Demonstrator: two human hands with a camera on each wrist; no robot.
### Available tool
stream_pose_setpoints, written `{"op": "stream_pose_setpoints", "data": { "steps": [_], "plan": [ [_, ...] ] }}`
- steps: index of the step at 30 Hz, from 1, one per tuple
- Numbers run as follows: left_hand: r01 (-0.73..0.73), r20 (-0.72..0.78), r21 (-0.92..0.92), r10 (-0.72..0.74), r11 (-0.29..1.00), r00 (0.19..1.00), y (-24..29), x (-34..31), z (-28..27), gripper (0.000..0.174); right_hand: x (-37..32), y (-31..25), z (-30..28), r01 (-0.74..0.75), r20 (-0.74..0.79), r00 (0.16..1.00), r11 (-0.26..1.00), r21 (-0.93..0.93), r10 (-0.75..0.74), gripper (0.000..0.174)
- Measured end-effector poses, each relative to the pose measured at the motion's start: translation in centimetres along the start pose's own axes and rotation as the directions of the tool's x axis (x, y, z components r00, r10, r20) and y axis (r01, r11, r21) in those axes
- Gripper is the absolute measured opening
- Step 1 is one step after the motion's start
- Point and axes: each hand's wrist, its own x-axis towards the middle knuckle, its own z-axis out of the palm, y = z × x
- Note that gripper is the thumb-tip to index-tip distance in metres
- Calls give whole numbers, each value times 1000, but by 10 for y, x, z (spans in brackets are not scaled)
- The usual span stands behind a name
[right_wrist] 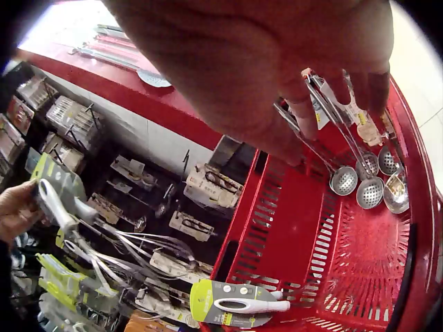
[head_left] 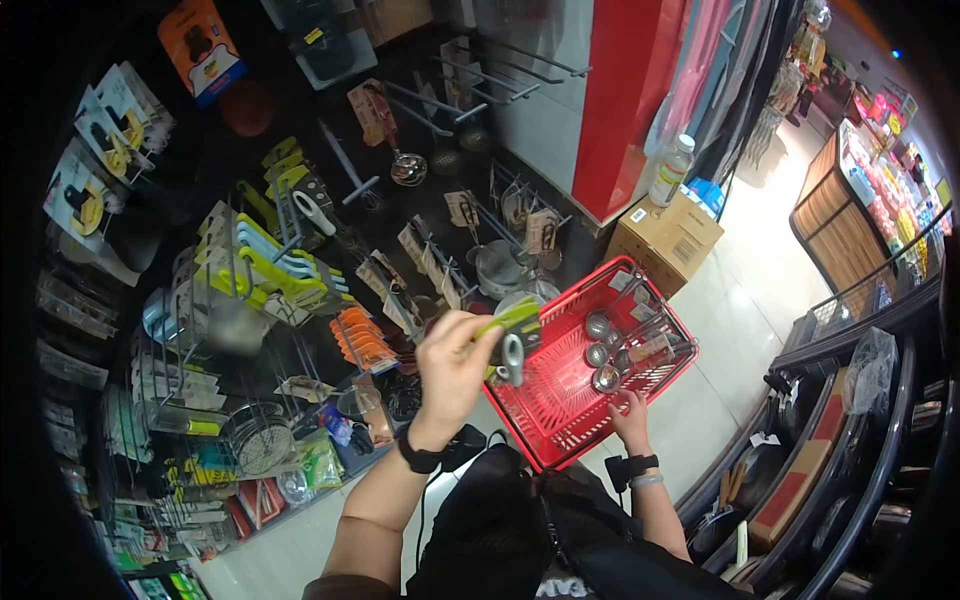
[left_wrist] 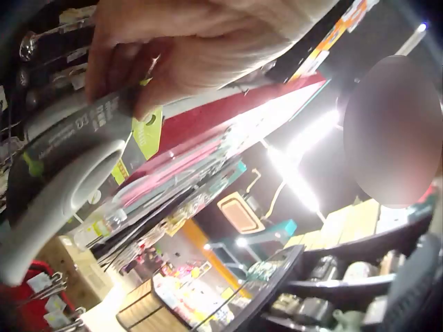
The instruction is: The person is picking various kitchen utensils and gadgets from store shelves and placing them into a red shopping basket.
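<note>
Head view: the left hand (head_left: 455, 368) is pinching a white-handled tool (left_wrist: 52, 207) by its green-and-grey card (head_left: 520, 320), probably for easy hold, left of the red plastic basket (head_left: 548, 392); perforated metal ladles (right_wrist: 370, 192) are lying inside, the grip of the right hand (head_left: 630, 413) near them being unclear.

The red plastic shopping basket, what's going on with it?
A person's left hand holds a white-handled utensil on a green-and-grey card. The right hand is at the red plastic basket, near long-handled metal strainers with round, perforated bowls. Whether it grips anything is unclear.
</note>
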Motion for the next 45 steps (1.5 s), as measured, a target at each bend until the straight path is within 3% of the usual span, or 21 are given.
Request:
{"op": "stream_pose_setpoints", "data": {
  "steps": [5,9,15,17,18,19,21,25,29,31,33,36,38,39,40,41,42,43,44,45],
  "plan": [
    [29,213,138,-59,990,975,-73,-28,71,8,-5,3,-9,-32,-38,999,999,25,33,39],
    [11,164,180,-41,984,986,-132,-55,117,6,-8,10,-16,-23,-36,999,999,34,24,37],
    [3,64,189,-15,982,998,-181,-80,139,6,-17,16,-23,-54,-44,998,999,-2,54,35],
    [23,53,321,-42,947,998,-195,-88,139,6,-18,18,-22,-79,-46,996,997,-6,78,35],
    [-24,132,536,-56,844,990,-193,-89,133,12,-18,20,-22,-70,-36,997,997,-14,69,35],
    [-23,131,534,-56,845,990,-190,-89,131,12,-18,22,-23,-60,-26,998,998,-22,59,35],
    [-32,125,687,-76,726,989,-185,-88,127,9,-18,23,-23,-67,-24,997,997,-23,67,34],
    [-40,215,723,-169,690,962,-182,-81,120,18,-17,17,-19,-73,-14,997,997,-3,73,31],
    [-18,103,794,-104,608,989,-187,-85,120,20,-8,11,-18,38,27,999,998,58,-40,28],
    [45,-24,724,-40,688,999,-198,-86,121,20,-2,5,-17,64,44,997,998,13,-64,29],
    [97,-119,569,-36,817,992,-171,-73,98,19,1,19,-9,119,-9,993,993,2,-119,27],
    [68,-225,384,22,921,974,-146,-58,55,10,10,30,-3,103,35,994,994,26,-104,24],
    [58,-399,420,126,906,908,-118,-38,5,8,12,26,0,141,37,989,990,27,-142,25],
    [87,-519,345,112,935,847,-119,-28,-21,11,13,25,1,130,53,990,991,38,-132,26],
    [95,-632,376,180,922,754,-120,-16,-47,15,15,22,3,141,54,988,989,41,-143,26],
    [166,-729,283,100,945,677,-110,-1,-76,18,16,20,5,124,81,989,991,42,-127,27],
    [188,-747,134,-26,973,665,-110,8,-102,33,17,17,6,107,109,988,993,43,-111,28],
    [166,-769,243,86,956,634,-115,22,-126,49,19,14,8,118,109,987,992,46,-122,28],
    [55,-765,39,-6,998,644,-112,35,-144,62,21,11,10,127,145,981,991,34,-130,28],
    [58,-741,-79,-97,995,664,-135,44,-163,77,22,8,12,136,180,974,990,22,-138,27]
  ]
}}
